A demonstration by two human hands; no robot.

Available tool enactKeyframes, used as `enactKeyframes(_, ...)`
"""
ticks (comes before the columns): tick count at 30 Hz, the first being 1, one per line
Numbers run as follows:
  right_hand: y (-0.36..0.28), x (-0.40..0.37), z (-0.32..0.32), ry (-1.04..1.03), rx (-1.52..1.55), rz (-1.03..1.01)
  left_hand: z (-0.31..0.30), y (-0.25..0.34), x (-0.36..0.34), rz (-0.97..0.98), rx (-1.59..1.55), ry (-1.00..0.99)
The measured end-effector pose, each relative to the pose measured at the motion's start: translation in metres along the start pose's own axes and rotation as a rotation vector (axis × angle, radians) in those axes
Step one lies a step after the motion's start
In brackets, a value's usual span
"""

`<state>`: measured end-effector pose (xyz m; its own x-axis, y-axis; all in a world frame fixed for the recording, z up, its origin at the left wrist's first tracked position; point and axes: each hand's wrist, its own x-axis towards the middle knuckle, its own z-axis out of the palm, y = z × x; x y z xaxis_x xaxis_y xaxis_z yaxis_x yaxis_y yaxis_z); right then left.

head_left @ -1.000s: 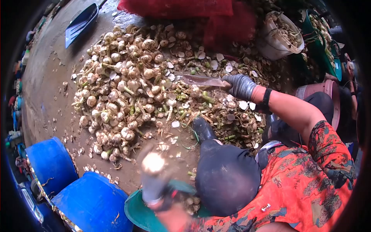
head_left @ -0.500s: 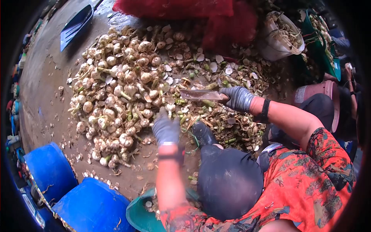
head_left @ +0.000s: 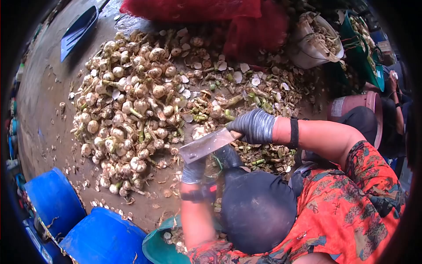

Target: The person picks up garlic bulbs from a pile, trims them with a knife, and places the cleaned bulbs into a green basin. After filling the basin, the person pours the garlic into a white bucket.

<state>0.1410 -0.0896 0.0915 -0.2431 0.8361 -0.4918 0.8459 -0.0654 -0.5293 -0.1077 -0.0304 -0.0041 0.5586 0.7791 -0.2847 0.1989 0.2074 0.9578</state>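
Note:
My right hand (head_left: 255, 126), in a grey glove, is closed round the wooden handle of a cleaver (head_left: 207, 146). The wide blade points left and crosses over my left hand (head_left: 193, 172), also gloved in grey. Behind the blade the left fingers are hidden, so their grip and anything in them cannot be seen. A big heap of garlic bulbs (head_left: 127, 108) with stalks and roots lies left of and beyond my hands. Close to the cleaver, by the right glove, is a pale garlic bulb (head_left: 200, 132). Cut stalks and peelings (head_left: 268, 154) cover the ground under my right forearm.
Two blue tubs (head_left: 103, 240) and a green basket (head_left: 154, 244) stand at the near left. At the far side are a red mesh sack (head_left: 189, 9), a white bucket (head_left: 303, 50) and a blue dustpan (head_left: 79, 33). A pink bucket (head_left: 373, 103) and another person's arm (head_left: 398, 105) are at right.
My left hand has drawn back from the heap toward my body. The cleaver has moved down and left, and its blade now tilts over the left hand.

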Motion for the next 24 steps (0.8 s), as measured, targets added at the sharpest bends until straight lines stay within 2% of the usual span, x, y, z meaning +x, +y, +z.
enactKeyframes(1, -0.005, -0.003, -0.002, 0.004, -0.023, -0.028, 0.005, 0.002, -0.009, 0.059, -0.007, 0.034)
enactKeyframes(3, -0.014, -0.008, -0.005, 0.012, -0.044, -0.059, 0.005, -0.018, -0.024, 0.483, 0.738, 0.053)
enactKeyframes(5, -0.018, -0.012, -0.005, 0.013, 0.004, -0.084, 0.007, -0.035, -0.033, 0.466, 0.838, 0.036)
enactKeyframes(7, -0.019, -0.016, 0.0, 0.037, 0.022, -0.109, 0.008, -0.042, -0.039, 0.49, 1.086, 0.056)
enactKeyframes(9, -0.025, -0.02, 0.002, -0.003, -0.01, -0.092, 0.006, -0.04, -0.047, 0.406, 1.052, 0.01)
enactKeyframes(10, -0.026, -0.022, 0.003, 0.003, -0.015, -0.113, 0.006, -0.035, -0.047, 0.52, 0.996, 0.064)
enactKeyframes(13, -0.012, -0.021, 0.025, 0.13, -0.023, -0.183, 0.019, -0.014, -0.049, 0.366, 0.607, 0.174)
enactKeyframes(14, -0.01, -0.02, 0.024, 0.071, -0.049, -0.124, 0.015, -0.013, -0.045, 0.57, 0.774, 0.136)
enactKeyframes(17, 0.002, -0.022, 0.026, 0.103, -0.04, -0.099, 0.023, -0.001, -0.043, 0.714, 0.852, 0.075)
enactKeyframes(18, -0.001, -0.02, 0.014, -0.026, -0.053, 0.037, 0.032, 0.039, -0.046, 0.379, 0.381, 0.092)
enactKeyframes(19, 0.033, -0.012, 0.033, 0.058, -0.019, 0.051, 0.037, 0.061, -0.047, 0.042, -0.087, 0.106)
enactKeyframes(20, 0.06, -0.008, 0.035, 0.124, 0.085, 0.33, 0.035, 0.06, -0.049, 0.164, -0.018, 0.108)
enactKeyframes(21, 0.068, -0.018, 0.027, 0.133, 0.171, 0.38, 0.034, 0.061, -0.05, 0.16, -0.017, 0.106)
enactKeyframes(23, 0.069, -0.015, 0.037, 0.153, 0.186, 0.391, 0.034, 0.065, -0.045, 0.094, -0.171, 0.158)
enactKeyframes(24, 0.055, -0.006, 0.038, 0.211, 0.279, 0.276, 0.035, 0.063, -0.041, 0.064, -0.142, 0.148)
